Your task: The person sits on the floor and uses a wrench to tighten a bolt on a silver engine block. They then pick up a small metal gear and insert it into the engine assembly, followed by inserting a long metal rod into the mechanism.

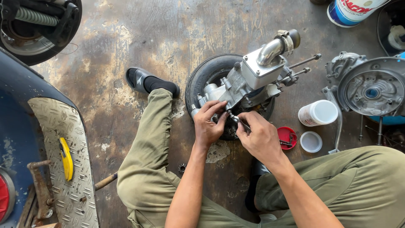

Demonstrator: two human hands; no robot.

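Observation:
A grey metal engine block [253,78] with a curved intake pipe and long studs rests on a small black tyre [202,82] on the floor. My left hand [209,124] presses its fingers against the lower front of the block. My right hand [259,135] grips a small metal tool [234,118] whose tip touches the block just beside my left fingers. Both hands are close together over the tyre's near edge.
A grey engine casing [371,88] lies at the right. A white plastic jar [318,112], its white lid [311,141] and a red lid [287,137] with small parts sit by my right knee. A scooter footboard [63,185] with a yellow tool [66,158] is at the left.

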